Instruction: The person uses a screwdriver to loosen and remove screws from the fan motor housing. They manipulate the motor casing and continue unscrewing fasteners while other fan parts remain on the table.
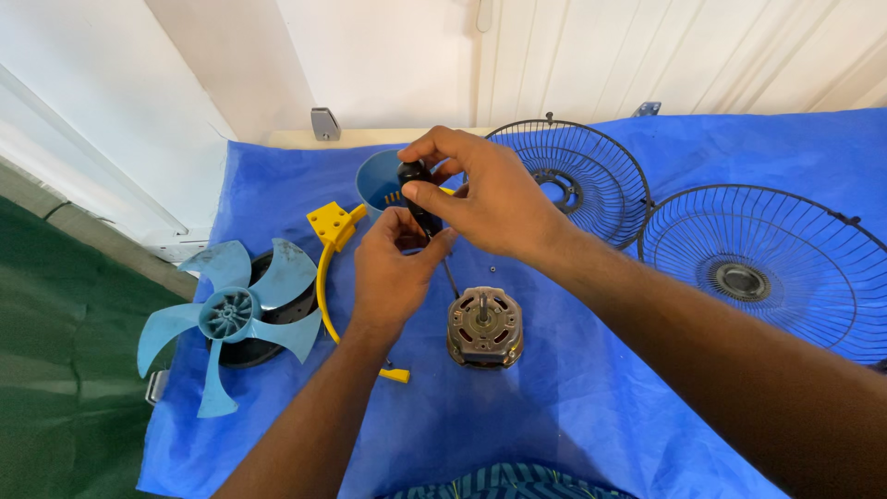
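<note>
Pinched in the right hand [490, 199] is a black screwdriver handle [413, 185], fingers closed round its top. Its long axis runs down and slightly right, so the shaft [450, 274] is aimed toward the bare fan motor [485, 326] lying just below on the blue cloth [591, 407]. Lower down, the tool is steadied by the left hand [393, 273], which is curled shut and sits nearer the motor. What's under those fingers can't be made out.

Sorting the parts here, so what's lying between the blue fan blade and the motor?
In the head view, the yellow curved bracket and the left hand lie between fan blade and motor.
</note>
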